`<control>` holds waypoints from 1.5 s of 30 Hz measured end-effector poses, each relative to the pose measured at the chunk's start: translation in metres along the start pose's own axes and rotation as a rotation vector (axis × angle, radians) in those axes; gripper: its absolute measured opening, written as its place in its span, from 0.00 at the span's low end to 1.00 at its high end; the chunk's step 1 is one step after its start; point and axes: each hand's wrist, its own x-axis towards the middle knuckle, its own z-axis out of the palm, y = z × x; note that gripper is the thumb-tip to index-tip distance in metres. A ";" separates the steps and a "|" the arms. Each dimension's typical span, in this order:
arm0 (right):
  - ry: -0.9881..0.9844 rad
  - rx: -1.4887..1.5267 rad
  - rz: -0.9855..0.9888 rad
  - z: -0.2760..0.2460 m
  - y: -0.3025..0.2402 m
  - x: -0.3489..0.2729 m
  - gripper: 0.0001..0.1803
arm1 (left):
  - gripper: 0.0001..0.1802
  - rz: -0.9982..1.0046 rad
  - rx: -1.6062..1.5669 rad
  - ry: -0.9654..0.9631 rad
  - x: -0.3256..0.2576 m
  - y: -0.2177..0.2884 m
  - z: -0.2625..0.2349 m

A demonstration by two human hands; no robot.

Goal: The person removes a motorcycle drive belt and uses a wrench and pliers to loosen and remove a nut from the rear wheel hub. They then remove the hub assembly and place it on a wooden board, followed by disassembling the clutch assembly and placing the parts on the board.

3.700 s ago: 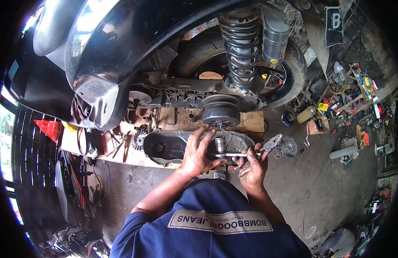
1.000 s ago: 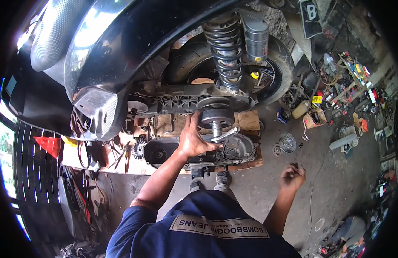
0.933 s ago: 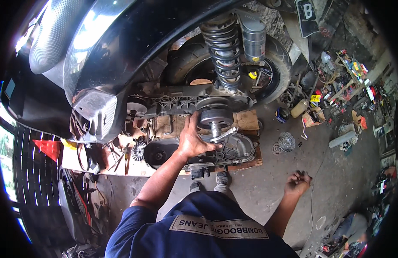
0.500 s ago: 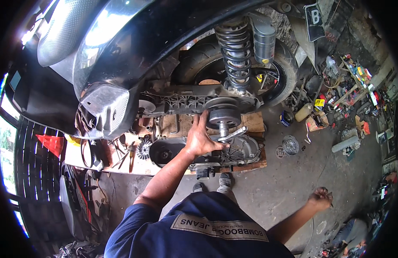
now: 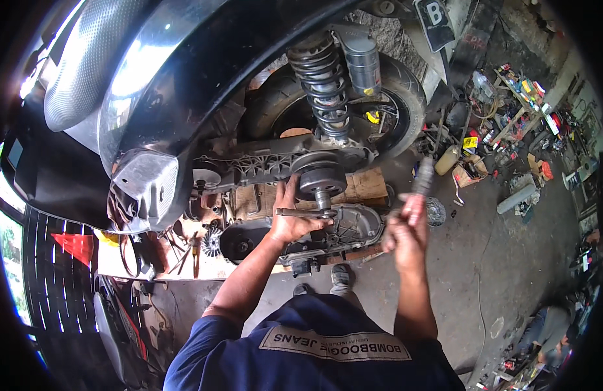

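Note:
My left hand is spread beside the clutch drum, fingertips against its left edge and thumb stretched right below the socket. A socket stands on the drum's centre. From it a wrench points left, its handle crossing in front of my left hand. My right hand is raised to the right of the workbench, closed on a tool with a red grip and grey end; motion blur hides its exact kind. Below the drum lies a removed engine cover.
The scooter's rear wheel and coil spring stand behind the drum. A finned fan disc and several hand tools lie on the bench's left part. Loose parts and a cardboard box sit on the floor at right.
The wrench handle has swung from the socket's right to its left. My right hand has come up and left, with the tool now showing. My left hand stays at the drum.

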 end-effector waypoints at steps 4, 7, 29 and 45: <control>0.348 -0.016 0.020 -0.060 0.012 -0.020 0.26 | 0.73 0.001 0.020 -0.054 0.002 0.003 -0.002; 0.475 -0.068 0.080 -0.083 0.042 -0.043 0.26 | 0.73 -0.027 -0.007 -0.071 0.003 0.004 -0.006; 0.475 0.352 -0.155 0.065 0.041 -0.017 0.15 | 0.63 0.115 0.308 -0.218 0.027 0.045 -0.035; -0.286 -0.388 0.033 -0.046 0.065 0.053 0.33 | 0.66 0.049 0.234 -0.240 0.027 0.043 -0.035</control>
